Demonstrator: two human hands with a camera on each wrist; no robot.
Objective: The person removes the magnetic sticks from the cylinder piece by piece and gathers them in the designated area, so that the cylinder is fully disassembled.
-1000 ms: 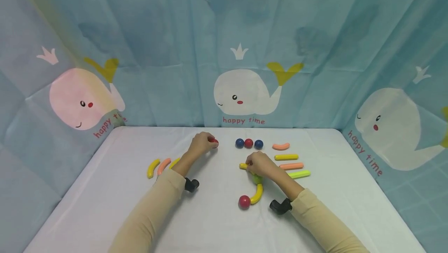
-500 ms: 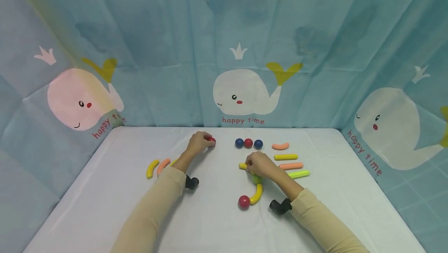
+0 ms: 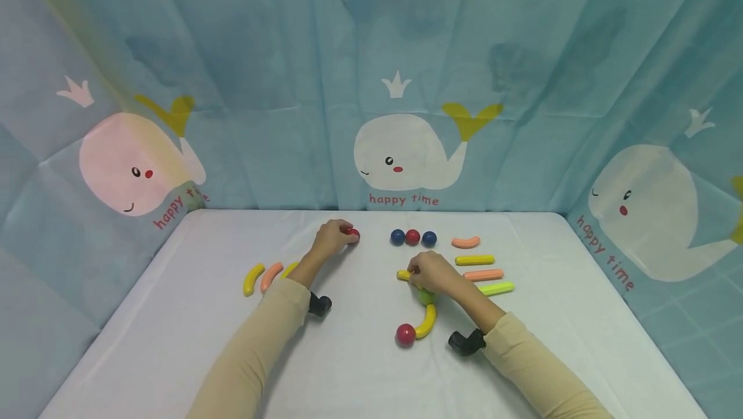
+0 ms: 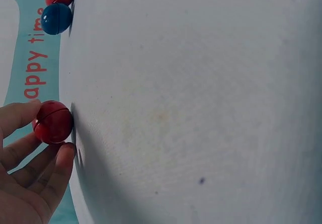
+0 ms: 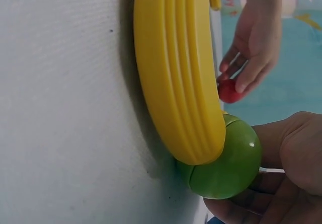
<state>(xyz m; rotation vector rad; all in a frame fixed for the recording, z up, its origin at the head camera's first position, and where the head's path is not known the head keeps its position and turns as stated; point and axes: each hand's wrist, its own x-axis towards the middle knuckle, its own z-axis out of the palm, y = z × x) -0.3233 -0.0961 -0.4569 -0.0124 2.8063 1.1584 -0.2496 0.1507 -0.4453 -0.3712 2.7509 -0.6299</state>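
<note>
In the head view my left hand [image 3: 332, 238] pinches a glossy red ball [image 3: 353, 236] near the table's back edge. The left wrist view shows thumb and fingertips around this red ball [image 4: 53, 122], which sits at the table surface. My right hand [image 3: 435, 272] pinches a yellow rod [image 3: 403, 274], its tip sticking out left of the fingers. Right below that hand is a green ball [image 3: 426, 297], partly covered. From it a curved yellow rod [image 3: 426, 322] runs down to another red ball [image 3: 405, 334]. In the right wrist view this curved rod [image 5: 178, 73] overlaps the green ball [image 5: 229, 158].
Two blue balls flank a red ball [image 3: 412, 237] at the back. Right of them lie a short pink curved rod [image 3: 466, 242] and straight yellow [image 3: 475, 260], pink [image 3: 484, 274] and lime [image 3: 496, 289] rods. Curved rods, including a yellow one [image 3: 253, 280], lie left, partly behind the left arm.
My left hand has shifted slightly left with the red ball, then a touch back to the right. The right hand keeps its place and grip.
</note>
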